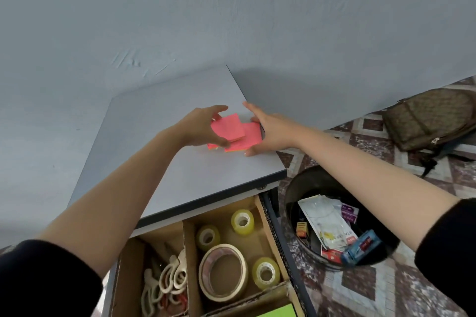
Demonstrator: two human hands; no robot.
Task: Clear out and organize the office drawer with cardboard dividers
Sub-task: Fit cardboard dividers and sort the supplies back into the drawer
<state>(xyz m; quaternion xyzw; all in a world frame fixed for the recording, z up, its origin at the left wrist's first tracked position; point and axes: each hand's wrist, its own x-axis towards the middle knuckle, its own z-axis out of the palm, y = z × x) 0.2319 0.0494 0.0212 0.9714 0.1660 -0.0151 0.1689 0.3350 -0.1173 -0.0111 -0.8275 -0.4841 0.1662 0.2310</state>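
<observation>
Overlapping pink sticky-note pads, orange-edged, between left hand and right hand.

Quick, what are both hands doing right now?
Left hand: holding the upper pink sticky pad.
Right hand: open, fingers straight, touching the lower pink sticky pad.
</observation>
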